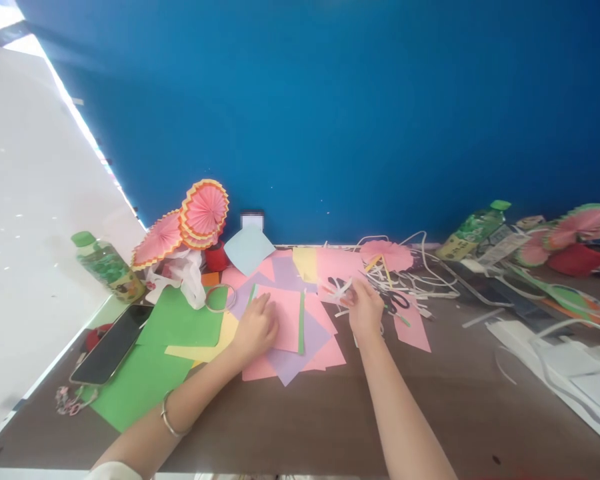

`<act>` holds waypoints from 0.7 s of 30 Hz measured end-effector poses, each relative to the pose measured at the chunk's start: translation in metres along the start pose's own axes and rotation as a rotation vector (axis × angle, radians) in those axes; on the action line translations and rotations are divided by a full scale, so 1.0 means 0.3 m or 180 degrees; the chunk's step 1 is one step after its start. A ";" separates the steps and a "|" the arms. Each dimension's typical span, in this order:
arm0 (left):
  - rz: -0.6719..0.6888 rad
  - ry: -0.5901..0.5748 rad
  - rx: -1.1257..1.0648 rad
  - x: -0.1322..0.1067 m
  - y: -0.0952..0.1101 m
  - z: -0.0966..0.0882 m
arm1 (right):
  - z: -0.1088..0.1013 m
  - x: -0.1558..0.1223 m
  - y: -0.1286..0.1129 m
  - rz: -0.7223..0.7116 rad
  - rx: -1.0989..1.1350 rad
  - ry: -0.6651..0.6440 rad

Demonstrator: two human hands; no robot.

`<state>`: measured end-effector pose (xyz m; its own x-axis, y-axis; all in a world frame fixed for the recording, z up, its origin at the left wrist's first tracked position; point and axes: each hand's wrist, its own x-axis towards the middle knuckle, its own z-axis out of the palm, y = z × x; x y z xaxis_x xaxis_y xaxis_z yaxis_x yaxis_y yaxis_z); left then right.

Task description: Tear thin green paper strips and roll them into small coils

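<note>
A pink square of paper [287, 313] with green strips along its left and right edges lies in front of me. My left hand [258, 323] rests on its left part, fingers laid on the sheet and holding nothing. Beneath it, a purple sheet [286, 363] and other pink sheets are spread at angles. To the right, my right hand [366, 308] is closed in a pinch at a heap of white paper strips [338, 288]; what exactly sits between its fingertips is unclear. Black-handled scissors [399, 301] lie partly covered by the strips beside it.
Green sheets [145, 380], a phone [113, 343] and a bottle [107, 267] are at left. Pleated paper fans [206, 212] stand behind a plastic bag [185, 277]. A tape roll [221, 308] lies on the green paper. Cables and a white power strip [540, 373] occupy the right.
</note>
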<state>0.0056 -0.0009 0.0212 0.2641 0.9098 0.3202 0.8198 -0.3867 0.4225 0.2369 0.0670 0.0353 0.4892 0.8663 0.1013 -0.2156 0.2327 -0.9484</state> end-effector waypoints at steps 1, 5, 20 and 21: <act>-0.0029 -0.0069 -0.0206 0.019 0.018 0.000 | 0.000 0.003 -0.001 0.0048 0.0099 -0.0042; -0.0150 -0.0395 -0.1487 0.111 0.098 0.028 | 0.007 0.003 0.009 0.0235 0.0304 -0.0136; -0.1319 -0.1343 -0.3826 0.108 0.105 0.062 | 0.002 -0.003 0.077 -0.0089 -0.0442 0.0090; -0.1297 -0.1341 -0.3806 0.106 0.106 0.064 | 0.001 -0.003 0.079 -0.0093 -0.0481 0.0087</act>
<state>0.0499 0.0188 0.0285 0.4219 0.8844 -0.1997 -0.0131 0.2261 0.9740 0.2311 0.0719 0.0130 0.5165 0.8474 0.1232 -0.0725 0.1866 -0.9798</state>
